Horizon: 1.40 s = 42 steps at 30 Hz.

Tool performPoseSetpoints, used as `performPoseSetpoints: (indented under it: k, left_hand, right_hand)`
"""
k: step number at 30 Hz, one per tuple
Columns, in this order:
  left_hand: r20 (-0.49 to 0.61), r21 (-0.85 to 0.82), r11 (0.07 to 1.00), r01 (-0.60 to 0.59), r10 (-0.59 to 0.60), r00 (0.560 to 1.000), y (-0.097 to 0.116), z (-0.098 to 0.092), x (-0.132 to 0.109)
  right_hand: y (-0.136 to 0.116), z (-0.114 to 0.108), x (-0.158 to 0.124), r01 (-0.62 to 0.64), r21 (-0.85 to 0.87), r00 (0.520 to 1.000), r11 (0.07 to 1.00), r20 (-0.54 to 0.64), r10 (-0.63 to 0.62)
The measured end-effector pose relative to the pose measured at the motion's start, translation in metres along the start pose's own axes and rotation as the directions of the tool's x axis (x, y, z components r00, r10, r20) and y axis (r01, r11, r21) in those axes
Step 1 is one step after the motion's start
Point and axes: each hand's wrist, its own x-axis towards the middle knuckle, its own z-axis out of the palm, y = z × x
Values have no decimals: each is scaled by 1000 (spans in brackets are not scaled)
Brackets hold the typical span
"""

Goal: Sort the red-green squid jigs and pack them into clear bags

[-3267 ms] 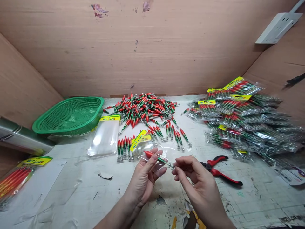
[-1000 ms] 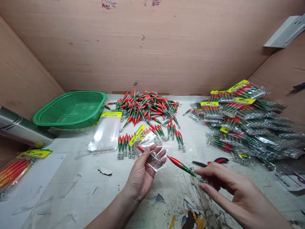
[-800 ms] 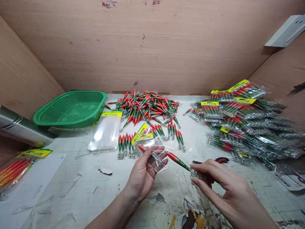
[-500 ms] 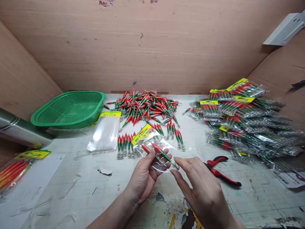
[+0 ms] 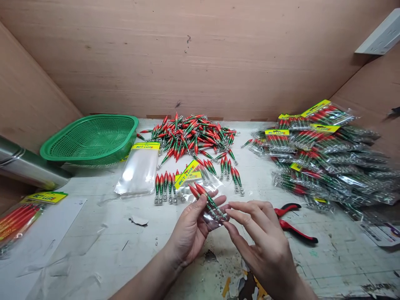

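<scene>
Beneath a board wall (image 5: 187,79), the worn white tabletop (image 5: 125,231) bears a green basket (image 5: 90,159), lure heap (image 5: 190,137) and bagged lures (image 5: 331,160). The palm-up left hand (image 5: 189,235) clasps a clear bag (image 5: 187,193) with 2 lures (image 5: 210,199); the right hand (image 5: 265,237) bends at their hooks, its grip unclear.

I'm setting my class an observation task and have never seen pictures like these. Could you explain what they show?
There is no machine here, only a person working bare-handed. Every picture comes from one camera worn on that person's head, looking forward and down. The left hand holds a clear bag and two red-and-green lures that appear to be inside it; the right hand is at their hooked ends. On the table are a heap of loose lures, short rows of lures, a green basket, flat clear bags, red-and-black pliers and, at right, a pile of filled packets.
</scene>
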Motion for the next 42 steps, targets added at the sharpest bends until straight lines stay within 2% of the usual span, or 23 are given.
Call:
performPoseSetpoints:
  k: [5,14,24,30,37,42]
  left_hand:
    - [-20,35,999,-6,7,1000,1,1,0]
    - [-32,-36,999,4,-5,999,3,4,1]
    - [81,60,998,-3,-1,997,-3,1,0]
    - [88,73,996,-43,36,995,-1,4,-1]
    - [191,72,997,1,-15,982,-3,-3,0]
    - [229,-16,999,-49,51,972,-3,-4,1]
  right_hand:
    - [-1,4,-1,0,-32,1000,999,-15,-1]
    - [3,-1,-5,-2,-79,999,997,-40,-1]
    - [8,-2,1,29,-197,997,980,-66,-43]
    - [6,3,5,5,-166,993,986,-115,-25]
    - [1,3,9,-46,-87,990,995,-138,34]
    - [-3,6,9,-80,-38,985,996,-159,73]
